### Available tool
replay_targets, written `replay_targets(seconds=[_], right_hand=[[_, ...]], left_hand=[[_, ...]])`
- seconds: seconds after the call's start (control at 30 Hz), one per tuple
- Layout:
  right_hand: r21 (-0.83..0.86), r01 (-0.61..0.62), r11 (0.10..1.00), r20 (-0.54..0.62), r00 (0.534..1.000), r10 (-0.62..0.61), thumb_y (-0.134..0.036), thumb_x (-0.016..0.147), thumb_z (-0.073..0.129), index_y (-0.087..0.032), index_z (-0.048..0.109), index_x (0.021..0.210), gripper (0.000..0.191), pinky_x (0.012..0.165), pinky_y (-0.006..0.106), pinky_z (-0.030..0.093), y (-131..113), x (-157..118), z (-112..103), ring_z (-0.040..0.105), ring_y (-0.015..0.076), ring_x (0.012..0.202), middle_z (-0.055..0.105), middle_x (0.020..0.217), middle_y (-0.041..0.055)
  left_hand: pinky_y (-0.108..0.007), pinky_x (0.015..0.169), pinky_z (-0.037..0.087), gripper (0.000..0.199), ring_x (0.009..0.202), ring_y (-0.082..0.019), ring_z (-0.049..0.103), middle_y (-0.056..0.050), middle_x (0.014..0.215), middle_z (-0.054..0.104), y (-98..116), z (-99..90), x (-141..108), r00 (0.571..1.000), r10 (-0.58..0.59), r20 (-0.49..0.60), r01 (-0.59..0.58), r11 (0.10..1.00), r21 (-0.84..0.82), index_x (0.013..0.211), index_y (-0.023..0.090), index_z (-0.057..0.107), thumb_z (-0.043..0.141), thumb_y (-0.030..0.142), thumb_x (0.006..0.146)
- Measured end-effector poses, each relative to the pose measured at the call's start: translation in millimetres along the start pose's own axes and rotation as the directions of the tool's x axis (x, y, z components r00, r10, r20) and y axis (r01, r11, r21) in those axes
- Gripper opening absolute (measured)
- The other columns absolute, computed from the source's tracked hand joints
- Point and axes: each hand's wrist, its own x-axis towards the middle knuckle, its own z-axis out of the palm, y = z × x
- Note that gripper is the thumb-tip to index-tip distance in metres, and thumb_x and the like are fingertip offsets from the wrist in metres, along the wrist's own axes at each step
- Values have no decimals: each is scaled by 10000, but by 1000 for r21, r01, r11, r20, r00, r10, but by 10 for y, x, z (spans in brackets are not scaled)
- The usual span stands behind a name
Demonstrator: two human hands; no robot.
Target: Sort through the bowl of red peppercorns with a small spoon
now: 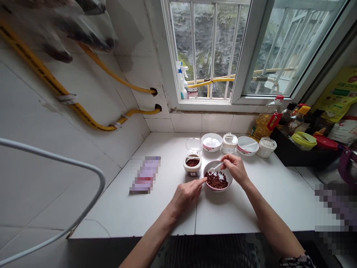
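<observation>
A white spoon [215, 169] is pinched in the closed fingers of my right hand [234, 168], its scoop end inside a white bowl with a pink floral pattern [229, 185]. Dark reddish-brown peppercorn-like grains [216, 181] cover much of the bowl's bottom. My left hand [187, 195] grips the bowl's left rim, index finger stretched over the edge; its thumb is hidden. Just behind that hand stands a small seasoning jar [192, 170], its clear lid [194, 144] flipped up, with similar grains inside.
Behind stand a bowl of white powder [212, 143], a lidded jar [230, 143], a bowl with a white spoon [247, 146] and another jar [267, 147]. An oil bottle [263, 124] and a black condiment box [290, 154] are right. A blurred purple packet [146, 175] lies left.
</observation>
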Motion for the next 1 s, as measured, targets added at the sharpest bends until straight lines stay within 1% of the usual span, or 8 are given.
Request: replay_targets(seconds=[0.13,0.3,0.43,0.5,0.6,0.7,0.87,1.0], right_hand=[[-118,61,991,-35,997,-65,-234,722,496,-213,624,702,131,589,275,495,8,-4,7,642,170,524,664,519,-10],[-216,97,972,-13,995,-102,-203,739,478,-219,625,705,152,573,264,487,28,-8,26,632,163,505,673,524,-12],[-343,150,927,-34,984,-172,-176,732,482,-228,611,660,157,663,286,495,33,2,29,620,163,517,668,506,-15],[-359,140,923,-32,986,-162,-180,730,479,-229,608,654,158,673,290,493,31,5,23,620,165,524,668,505,-13],[-283,57,957,-25,997,-66,-211,727,468,-224,620,687,158,608,278,487,25,4,8,636,171,526,675,522,-9],[-191,-9,982,-33,999,3,-236,710,473,-218,626,703,155,600,275,495,20,4,-7,650,175,537,672,523,-9],[-46,-60,997,-18,998,59,-263,679,491,-208,622,693,143,589,276,496,27,21,-22,629,167,524,657,508,-11],[54,-56,997,-17,998,57,-312,704,533,-206,621,719,139,605,292,510,46,41,-25,634,168,551,671,542,-1]], left_hand=[[-253,723,632,336,835,-166,760,-86,1035,767,2,4,4,1000,3,-1,-3,1000,-2,1299,161,580,477,89,987],[-260,737,638,335,842,-165,760,-85,1042,766,5,2,15,1000,9,-9,-9,1000,-3,1301,161,584,483,94,988],[-261,751,638,346,843,-164,761,-88,1038,767,-2,5,8,1000,12,-12,-12,1000,1,1314,165,583,486,102,988],[-258,750,637,349,842,-163,761,-87,1038,767,-4,7,5,1000,10,-14,-10,1000,2,1317,166,582,485,99,988],[-255,747,636,348,841,-161,761,-87,1043,767,-5,7,4,1000,8,-10,-8,1000,-1,1313,164,584,486,93,986],[-255,751,636,354,845,-163,760,-89,1045,766,-6,6,1,1000,8,-6,-8,1000,-2,1314,166,586,487,90,982],[-255,763,634,369,842,-160,759,-91,1035,766,-12,11,-8,1000,-3,-2,3,1000,-6,1330,176,584,482,97,984],[-261,746,636,355,822,-164,759,-96,1017,767,-18,13,-11,1000,1,0,-1,1000,-1,1318,164,586,478,97,987]])
